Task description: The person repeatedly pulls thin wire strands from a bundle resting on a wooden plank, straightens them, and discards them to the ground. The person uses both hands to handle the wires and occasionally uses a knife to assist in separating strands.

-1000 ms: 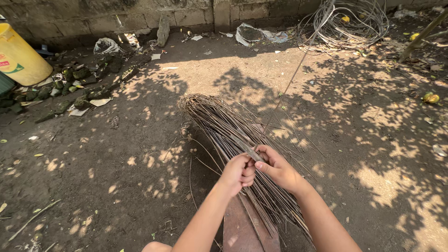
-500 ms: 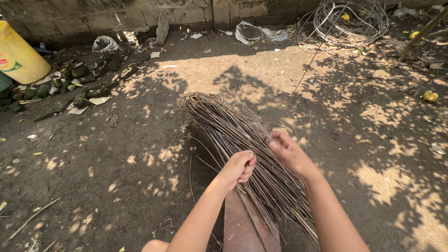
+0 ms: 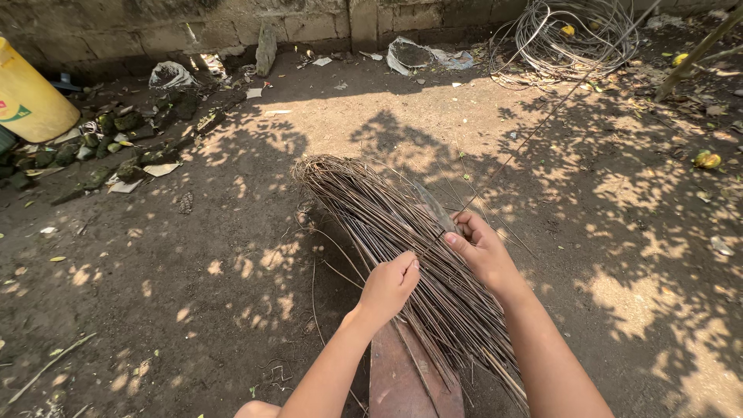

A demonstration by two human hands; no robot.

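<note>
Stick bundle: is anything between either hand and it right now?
Nothing visible. The left hand is closed on the stick bundle, and the right hand rests on it, pinching one thin strand that runs toward the wire coil.

Gripping a bundle of dry, matt brown sticks [image 3: 402,240] — thin and stiff; resting on a smooth reddish wooden plank [image 3: 402,379] — over rough, dusty dirt ground [image 3: 193,271].

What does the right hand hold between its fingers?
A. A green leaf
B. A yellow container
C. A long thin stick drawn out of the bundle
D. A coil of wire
C: the right hand pinches a single thin stick that runs up away from the bundle of sticks.
</note>
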